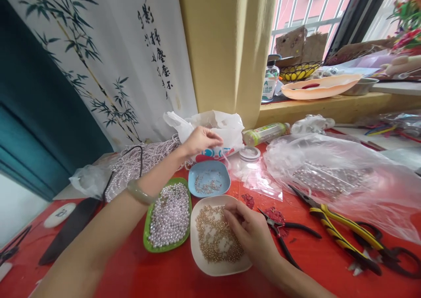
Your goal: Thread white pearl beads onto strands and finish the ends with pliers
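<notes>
My left hand (203, 141) is raised in front of a white plastic bag (226, 124), above a blue dish (194, 168). Its fingers are pinched together; what they hold, if anything, is too small to make out. Over the right rim of a cream dish (207, 268), my right hand (251, 232) has thumb and fingertips closed near small gold beads (215, 236). Anything in that pinch is hidden. Pearly, pale lilac beads (169, 219) fill a green dish (149, 246) to the left. Small metallic pieces (208, 184) lie in the blue dish.
Black-handled pliers (279, 232), yellow-and-black pliers (342, 230) and scissors (399, 258) lie at the right. Behind them spreads a clear plastic bag (332, 170). Strung beads (131, 170) are heaped at the back left. A bottle (266, 133) lies near the sill.
</notes>
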The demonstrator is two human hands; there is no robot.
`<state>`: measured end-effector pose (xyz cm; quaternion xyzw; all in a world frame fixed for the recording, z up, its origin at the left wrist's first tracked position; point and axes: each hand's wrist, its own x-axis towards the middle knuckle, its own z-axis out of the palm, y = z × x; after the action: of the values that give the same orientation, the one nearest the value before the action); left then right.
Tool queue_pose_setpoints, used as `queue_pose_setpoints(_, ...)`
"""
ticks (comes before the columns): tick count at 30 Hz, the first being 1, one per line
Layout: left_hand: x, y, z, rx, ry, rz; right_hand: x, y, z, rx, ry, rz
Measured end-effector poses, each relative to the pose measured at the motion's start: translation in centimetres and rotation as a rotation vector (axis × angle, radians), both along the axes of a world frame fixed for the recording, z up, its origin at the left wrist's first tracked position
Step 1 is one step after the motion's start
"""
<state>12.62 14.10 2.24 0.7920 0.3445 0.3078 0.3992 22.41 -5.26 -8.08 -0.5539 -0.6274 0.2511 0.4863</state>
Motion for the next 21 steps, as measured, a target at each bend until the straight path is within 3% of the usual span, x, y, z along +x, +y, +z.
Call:
queue_pose_setpoints(3, -0.3, 2.8, 3.0, 0.184, -0.227, 0.197, 0.0, 0.0, -0.1, -0.012, 0.012, 0.002)
queue_pose_setpoints(5, -0.5, 5.2, 4.1, 0.313, -0.285, 0.345, -0.1, 0.0, -0.1, -0.015, 0.014, 0.002)
queue_pose_setpoints(9, -0.8, 8.6, 4.1, 0.436, -0.073, 0.526, -0.1, 0.0, -0.1, -0.011, -0.006, -0.025)
queue_pose_setpoints(15, -1.6, 8.7, 4.0, 0.526, 0.251, 0.541, 0.0, 0.0, 0.0, -0.027, -0.008, -0.005)
queue_pose_setpoints(21, -2.7, 9.0, 4.5, 0.502, 0.366, 0.482, 0.1, 0.0, -0.2, -0.014, 0.027, 0.005)
